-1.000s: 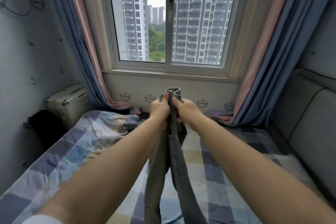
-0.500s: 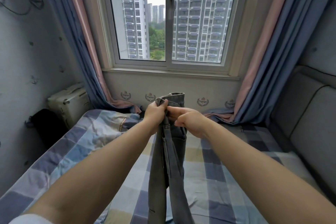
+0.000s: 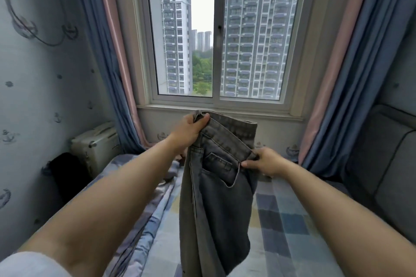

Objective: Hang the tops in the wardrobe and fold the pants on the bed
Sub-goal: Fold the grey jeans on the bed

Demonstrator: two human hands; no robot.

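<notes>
— Head view first: what is being held?

— A pair of grey denim jeans, up in the air above the bed. The left hand grips one end of the waistband, fingers curled round the fabric with the thumb on top. The right hand pinches the other end of the waistband, lower than the left, so the band slopes down toward the right.

— How do the jeans look?

— Washed grey, with lighter fading along the seams. A front pocket faces the camera just below the waistband, its opening curved, with a smaller pocket stitched inside it. That pocket gapes a little; I cannot tell whether anything is in it. The legs hang down together from the waistband and run out of the bottom of the picture.

— And around the jeans?

— Under them the bed carries a checked sheet in blue, grey and pale yellow, with a bunched quilt to the left of the jeans. Further left of the jeans a pale suitcase stands shut against the wall, and a dark bag sits just beside it. Behind the jeans is a window, flanked by blue and pink curtains. To the right of the jeans is a grey padded headboard.
</notes>
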